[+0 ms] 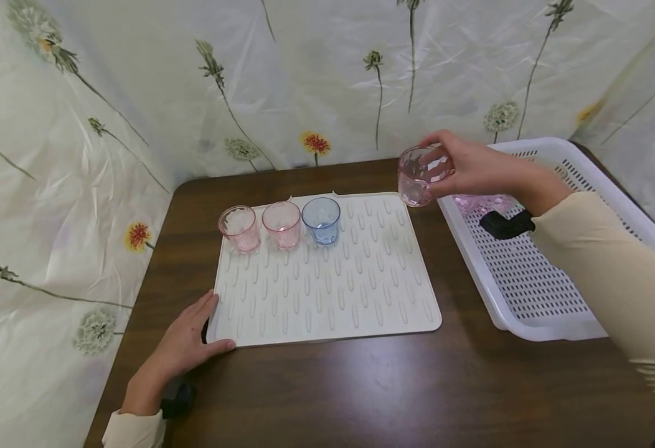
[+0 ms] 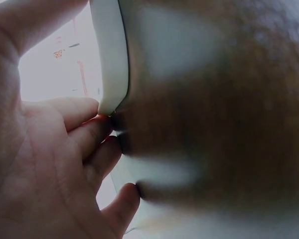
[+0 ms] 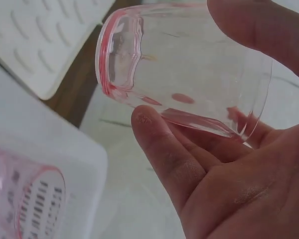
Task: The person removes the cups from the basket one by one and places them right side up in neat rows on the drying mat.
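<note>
Premises appear to be a makeshift domestic-style dish-drying station, not a fitted kitchen. A dark wooden table (image 1: 361,386) carries a white ridged drying mat (image 1: 327,292) and a white perforated basket (image 1: 535,280). Sheets printed with flowers (image 1: 137,93) screen the table on three sides, hiding any room beyond.

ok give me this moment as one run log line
right hand: holds pink cup in air, between mat and basket | left hand: rests on mat corner | on mat: three cups | basket: one pink cup left
</note>
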